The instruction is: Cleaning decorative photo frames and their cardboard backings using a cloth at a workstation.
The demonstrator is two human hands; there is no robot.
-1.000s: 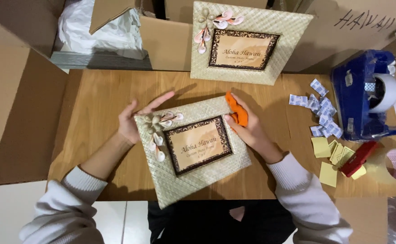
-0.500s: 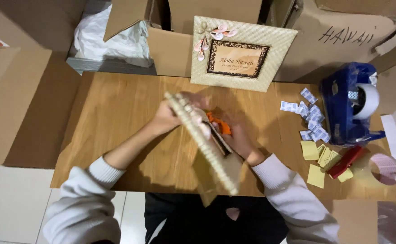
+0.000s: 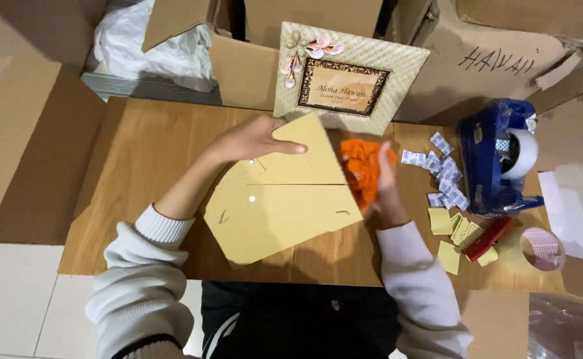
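A picture frame lies face down on the wooden table, its tan cardboard back and fold-out stand showing. My left hand grips its far edge, thumb over the stand flap. My right hand holds the frame's right edge and also clutches a crumpled orange cloth. A second woven frame with shell flowers stands upright at the back of the table, leaning on a cardboard box.
A blue tape dispenser sits at the right, with small printed labels, yellow paper squares, a red tool and a tape roll near it. Open cardboard boxes and white wrapping surround the table.
The frame lay face up a second ago, was tipped onto its edge, and now rests face down with its back showing. Both hands stayed on it throughout.
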